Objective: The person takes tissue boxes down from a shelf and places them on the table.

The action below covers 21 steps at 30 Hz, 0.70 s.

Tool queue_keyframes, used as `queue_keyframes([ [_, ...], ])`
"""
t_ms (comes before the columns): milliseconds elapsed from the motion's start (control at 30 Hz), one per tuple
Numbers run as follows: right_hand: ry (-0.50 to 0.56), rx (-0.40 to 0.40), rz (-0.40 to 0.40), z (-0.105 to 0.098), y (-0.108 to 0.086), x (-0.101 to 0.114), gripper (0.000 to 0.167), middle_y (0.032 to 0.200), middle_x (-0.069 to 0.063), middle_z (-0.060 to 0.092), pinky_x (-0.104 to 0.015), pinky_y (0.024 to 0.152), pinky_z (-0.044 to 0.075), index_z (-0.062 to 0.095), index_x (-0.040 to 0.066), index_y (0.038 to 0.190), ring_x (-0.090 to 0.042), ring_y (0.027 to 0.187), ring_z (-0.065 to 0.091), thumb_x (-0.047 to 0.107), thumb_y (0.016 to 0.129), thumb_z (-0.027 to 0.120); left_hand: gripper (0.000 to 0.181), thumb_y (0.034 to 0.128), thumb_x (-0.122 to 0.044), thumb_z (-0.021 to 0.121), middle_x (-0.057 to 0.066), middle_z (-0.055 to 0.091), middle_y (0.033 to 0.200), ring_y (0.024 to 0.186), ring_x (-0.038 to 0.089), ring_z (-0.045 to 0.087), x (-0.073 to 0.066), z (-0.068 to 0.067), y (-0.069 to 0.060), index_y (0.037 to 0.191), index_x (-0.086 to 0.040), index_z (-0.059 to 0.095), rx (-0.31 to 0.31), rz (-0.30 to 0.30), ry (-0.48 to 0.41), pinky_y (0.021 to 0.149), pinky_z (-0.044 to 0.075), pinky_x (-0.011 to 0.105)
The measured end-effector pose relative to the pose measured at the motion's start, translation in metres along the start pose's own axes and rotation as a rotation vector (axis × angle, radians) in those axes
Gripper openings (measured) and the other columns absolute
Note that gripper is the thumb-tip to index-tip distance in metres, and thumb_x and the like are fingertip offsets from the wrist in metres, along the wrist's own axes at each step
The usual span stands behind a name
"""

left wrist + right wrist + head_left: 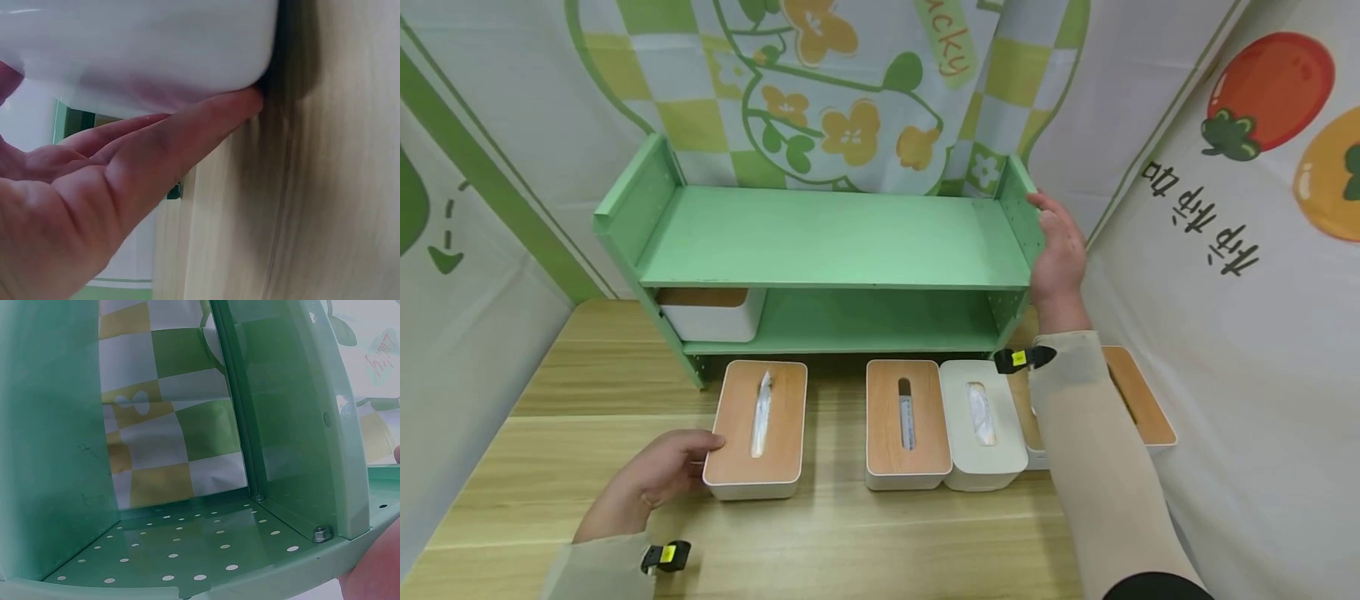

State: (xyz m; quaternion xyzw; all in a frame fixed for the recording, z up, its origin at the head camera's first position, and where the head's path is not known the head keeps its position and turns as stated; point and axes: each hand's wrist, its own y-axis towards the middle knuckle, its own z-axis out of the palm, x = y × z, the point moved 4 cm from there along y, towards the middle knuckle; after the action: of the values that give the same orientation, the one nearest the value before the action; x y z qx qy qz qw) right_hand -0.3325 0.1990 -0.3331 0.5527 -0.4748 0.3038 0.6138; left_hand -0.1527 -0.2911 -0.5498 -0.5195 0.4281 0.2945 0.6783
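Note:
My left hand [658, 475] holds the near left corner of a white tissue box [741, 433] with a wooden lid and a tissue in its slot. The thumb lies on the lid's edge; in the left wrist view the fingers [181, 134] stretch along the box's white side [156, 50] down to its bottom edge at the tabletop. At the back, my right hand [1060, 254] grips the right side panel of a green two-tier shelf [835, 237]. In the right wrist view the shelf's perforated panel [200, 547] fills much of the picture, with only part of the hand [378, 565] showing.
A wooden-lidded tissue box [883, 425] touches an all-white one [1000, 425]. Further wooden-lidded boxes [1142, 396] are partly hidden by my right arm. Another box [711, 321] sits on the lower tier's left end. Printed cloth walls [1210, 350] enclose the wooden table [820, 542].

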Motion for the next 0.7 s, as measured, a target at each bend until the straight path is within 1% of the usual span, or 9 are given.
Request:
queue_keyframes([
  [67,0.002,0.0,-0.001,0.0,0.0,0.0,0.037,0.15,0.01,0.044,-0.032,0.112,0.013,0.065,0.022,0.132,-0.006,0.139,0.027,0.032,0.107,0.039,0.044,0.0996,-0.016,0.052,0.013,0.069,0.096,0.087,0.026,0.066,-0.001,-0.002,-0.001,0.123,0.021,0.05,0.006,-0.004,0.007,0.074,0.055,0.04],
  [167,0.006,0.0,-0.005,0.001,-0.001,0.001,0.038,0.151,0.008,0.044,-0.033,0.112,0.012,0.065,0.021,0.132,-0.007,0.14,0.027,0.031,0.107,0.039,0.045,0.1004,-0.013,0.052,0.016,0.068,0.098,0.089,0.027,0.066,-0.003,-0.004,-0.002,0.127,0.022,0.046,0.035,0.0,0.026,0.075,0.055,0.041],
  [200,0.006,0.001,-0.007,0.002,-0.001,0.001,0.038,0.151,0.007,0.044,-0.033,0.112,0.012,0.065,0.021,0.132,-0.007,0.14,0.027,0.031,0.107,0.039,0.047,0.1004,-0.012,0.053,0.017,0.068,0.1,0.089,0.027,0.066,-0.004,-0.005,-0.002,0.129,0.023,0.044,0.034,0.001,0.039,0.076,0.055,0.041],
  [300,0.003,-0.002,-0.002,0.002,-0.002,0.002,0.037,0.151,0.008,0.044,-0.033,0.112,0.012,0.065,0.022,0.132,-0.007,0.14,0.027,0.031,0.107,0.039,0.056,0.0992,-0.012,0.057,0.019,0.068,0.103,0.091,0.028,0.067,-0.005,-0.007,-0.003,0.135,0.026,0.036,-0.003,-0.012,0.068,0.077,0.056,0.042],
  [400,0.004,-0.002,0.014,0.002,-0.002,0.001,0.037,0.15,0.011,0.044,-0.034,0.112,0.011,0.065,0.023,0.132,-0.007,0.139,0.026,0.032,0.107,0.039,0.06,0.0981,-0.012,0.06,0.02,0.069,0.102,0.09,0.029,0.067,-0.005,-0.009,-0.003,0.136,0.026,0.034,-0.043,-0.03,0.084,0.077,0.056,0.043],
  [533,0.014,-0.003,0.029,0.002,-0.002,0.001,0.037,0.151,0.011,0.043,-0.036,0.113,0.01,0.065,0.024,0.132,-0.007,0.14,0.026,0.032,0.107,0.039,0.059,0.0985,-0.012,0.059,0.02,0.069,0.102,0.091,0.03,0.067,-0.005,-0.006,-0.001,0.136,0.026,0.034,-0.037,-0.033,0.089,0.077,0.056,0.045],
  [700,0.017,-0.012,0.029,0.0,-0.001,0.0,0.037,0.151,0.011,0.043,-0.035,0.113,0.01,0.066,0.024,0.131,-0.007,0.14,0.026,0.032,0.107,0.039,0.055,0.0992,-0.014,0.059,0.018,0.07,0.1,0.089,0.028,0.067,-0.008,0.002,0.006,0.135,0.024,0.04,-0.015,-0.017,0.111,0.075,0.056,0.044],
])
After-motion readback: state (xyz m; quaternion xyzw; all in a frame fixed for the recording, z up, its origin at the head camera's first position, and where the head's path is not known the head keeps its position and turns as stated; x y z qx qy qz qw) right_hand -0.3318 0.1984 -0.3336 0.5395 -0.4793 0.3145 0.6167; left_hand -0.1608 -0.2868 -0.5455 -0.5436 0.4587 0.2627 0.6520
